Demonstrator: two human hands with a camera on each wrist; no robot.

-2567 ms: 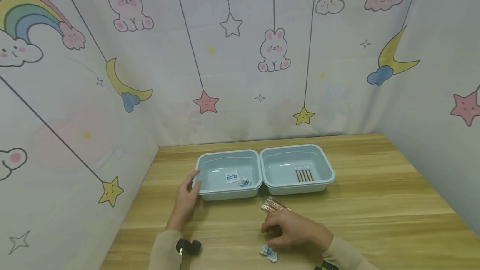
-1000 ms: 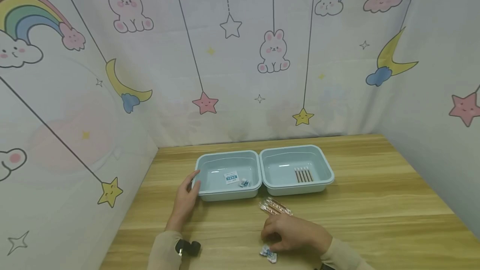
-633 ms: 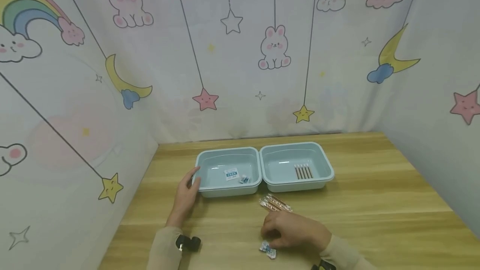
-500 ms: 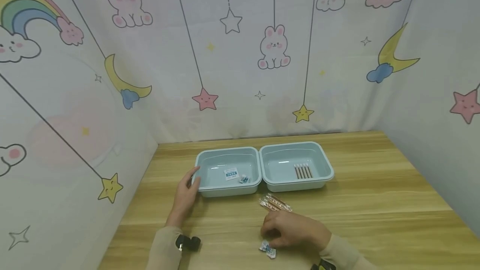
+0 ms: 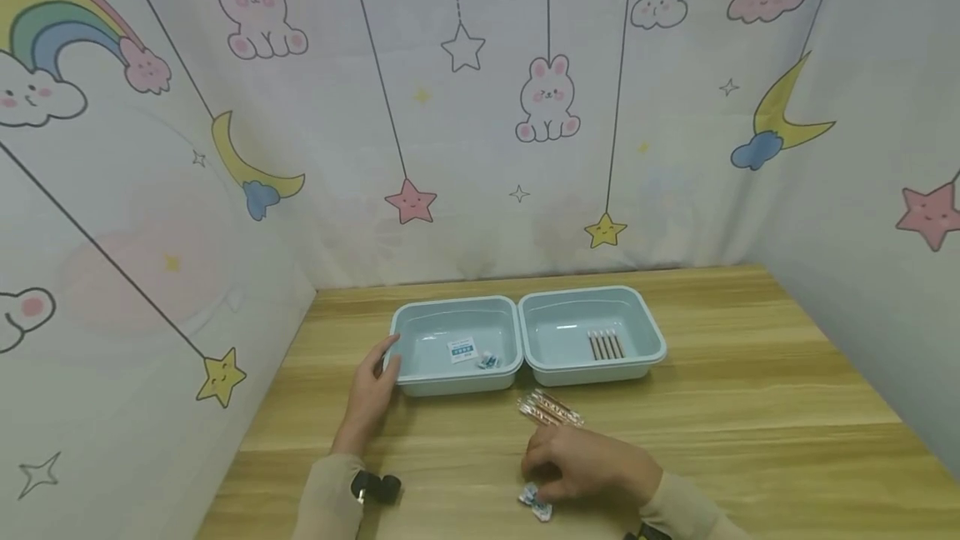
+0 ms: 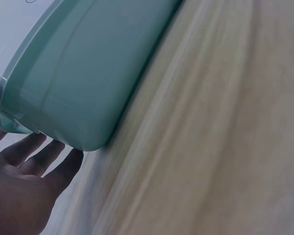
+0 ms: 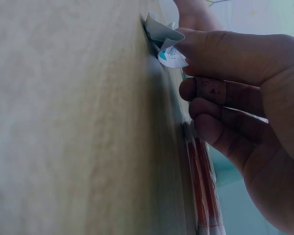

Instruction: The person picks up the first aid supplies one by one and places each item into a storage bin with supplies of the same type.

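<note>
My left hand (image 5: 371, 390) holds the left end of a pale blue plastic basin (image 5: 459, 386), its fingers under the rim on the outer wall (image 6: 88, 83). My right hand (image 5: 588, 463) is low over the table, thumb and forefinger pinching a crumpled white-and-blue sachet (image 5: 534, 505). In the right wrist view, this sachet (image 7: 164, 36) sticks out past the thumb tip, while the other fingers curl loosely. Just beyond that hand lies a bundle of brown-stemmed cotton swabs (image 5: 550, 408) in clear wrap, partly covered by the knuckles.
A flat white-and-blue sachet (image 5: 462, 349) and another crumpled one (image 5: 489, 361) lie in the left basin. Against it stands a second pale blue basin (image 5: 600, 376) with several brown cotton swabs (image 5: 606, 346) in a row. Cartoon-printed curtains (image 5: 480, 148) enclose the wooden table (image 5: 750, 407).
My right thumb overlaps the crumpled sachet a little more than in the oldest frame. Both hands otherwise keep their places, and the basins stay put.
</note>
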